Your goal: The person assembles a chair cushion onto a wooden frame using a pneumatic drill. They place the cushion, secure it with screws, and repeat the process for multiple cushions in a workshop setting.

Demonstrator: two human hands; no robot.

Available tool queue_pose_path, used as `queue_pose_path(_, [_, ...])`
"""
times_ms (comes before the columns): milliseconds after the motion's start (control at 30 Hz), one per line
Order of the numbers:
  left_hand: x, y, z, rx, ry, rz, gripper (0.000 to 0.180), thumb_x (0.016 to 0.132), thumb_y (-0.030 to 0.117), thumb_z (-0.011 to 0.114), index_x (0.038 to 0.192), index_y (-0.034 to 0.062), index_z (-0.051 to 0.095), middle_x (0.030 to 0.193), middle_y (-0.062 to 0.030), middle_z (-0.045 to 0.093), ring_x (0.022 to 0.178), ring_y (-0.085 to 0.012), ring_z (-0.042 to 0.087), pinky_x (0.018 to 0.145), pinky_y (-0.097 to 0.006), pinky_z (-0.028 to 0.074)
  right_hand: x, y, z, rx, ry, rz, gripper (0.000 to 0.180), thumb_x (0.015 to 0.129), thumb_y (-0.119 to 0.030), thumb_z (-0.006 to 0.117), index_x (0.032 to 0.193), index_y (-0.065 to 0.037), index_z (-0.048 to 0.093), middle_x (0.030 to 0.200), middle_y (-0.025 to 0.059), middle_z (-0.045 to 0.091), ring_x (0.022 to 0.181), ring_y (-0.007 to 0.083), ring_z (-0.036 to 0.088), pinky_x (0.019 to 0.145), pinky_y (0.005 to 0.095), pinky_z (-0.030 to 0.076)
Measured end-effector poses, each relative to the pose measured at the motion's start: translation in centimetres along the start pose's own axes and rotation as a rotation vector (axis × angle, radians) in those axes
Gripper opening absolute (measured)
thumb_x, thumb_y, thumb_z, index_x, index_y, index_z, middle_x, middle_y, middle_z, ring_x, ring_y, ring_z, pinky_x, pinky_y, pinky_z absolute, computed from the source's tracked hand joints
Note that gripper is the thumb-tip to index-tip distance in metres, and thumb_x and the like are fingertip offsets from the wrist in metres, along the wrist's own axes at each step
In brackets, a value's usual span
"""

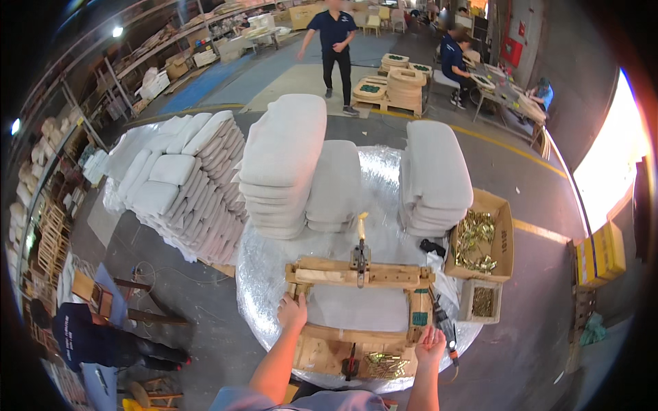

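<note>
A wooden chair-seat frame [356,275] with a grey cushion panel [356,307] inside it lies on a round table wrapped in shiny plastic [260,274]. My left hand [293,312] rests on the frame's near-left corner, fingers apart. My right hand [430,342] hovers by the frame's near-right corner, fingers curled; whether it holds anything is unclear. A power screwdriver [445,327] lies just right of that hand. A clamp tool [360,255] sits on the frame's far rail. Brass hardware [385,365] and a red-handled tool [351,359] lie at the near rail.
Stacks of grey cushions [284,164] [435,175] stand on the table's far side, and more [185,185] on a pallet to the left. A cardboard box of brass parts [480,240] and a small one [482,300] sit at the right. Other people work around.
</note>
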State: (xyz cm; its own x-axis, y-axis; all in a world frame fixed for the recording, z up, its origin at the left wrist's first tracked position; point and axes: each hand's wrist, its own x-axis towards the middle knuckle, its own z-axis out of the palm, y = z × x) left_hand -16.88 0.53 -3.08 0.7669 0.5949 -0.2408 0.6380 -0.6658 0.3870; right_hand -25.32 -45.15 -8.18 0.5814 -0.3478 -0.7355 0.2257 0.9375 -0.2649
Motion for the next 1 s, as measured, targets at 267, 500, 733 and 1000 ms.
queue_pose_path(267, [1.2, 2.2, 1.4, 0.253, 0.059, -0.042, 0.083, 0.106, 0.061, 0.051, 0.160, -0.0012, 0.037, 0.142, -0.0220, 0.058, 0.127, -0.0385, 0.060, 0.098, -0.060, 0.050, -4.5, 11.6, 22.7, -0.694, -0.537, 0.113, 0.049, 0.108, -0.033, 0.065, 0.152, -0.013, 0.056, 0.149, 0.0086, 0.058, 0.137, 0.0302, 0.056, 0.116, 0.0437, 0.045])
queue_pose_path(500, [1.5, 2.0, 0.5, 0.308, 0.032, -0.062, 0.085, 0.106, 0.061, 0.051, 0.162, -0.0011, 0.036, 0.141, -0.0203, 0.058, 0.126, -0.0374, 0.059, 0.097, -0.059, 0.050, 2.8, 26.8, 39.6, -1.240, -0.737, -0.171, 0.057, 0.099, -0.032, 0.073, 0.148, -0.007, 0.059, 0.142, 0.0137, 0.064, 0.133, 0.0265, 0.058, 0.114, 0.0413, 0.044])
queue_pose_path(733, [1.6, 2.7, 1.5, 0.301, 0.043, -0.018, 0.085, 0.106, 0.059, 0.054, 0.162, -0.0010, 0.034, 0.140, -0.0190, 0.058, 0.126, -0.0364, 0.058, 0.097, -0.058, 0.050, 11.1, 31.7, 39.6, -1.677, -0.574, -0.644, 0.049, 0.090, -0.030, 0.075, 0.128, 0.000, 0.069, 0.101, 0.0167, 0.076, 0.088, 0.0296, 0.073, 0.080, 0.0390, 0.056])
queue_pose_path(1000, [1.8, 1.7, 0.1, 0.256, 0.012, -0.041, 0.083, 0.108, 0.057, 0.052, 0.163, -0.0014, 0.033, 0.146, -0.0211, 0.055, 0.132, -0.0383, 0.056, 0.102, -0.058, 0.049, 10.5, 33.1, 40.2, -1.872, -0.538, -0.581, 0.044, 0.085, -0.036, 0.068, 0.094, 0.005, 0.079, 0.097, 0.0304, 0.078, 0.099, 0.0437, 0.077, 0.091, 0.0486, 0.058])
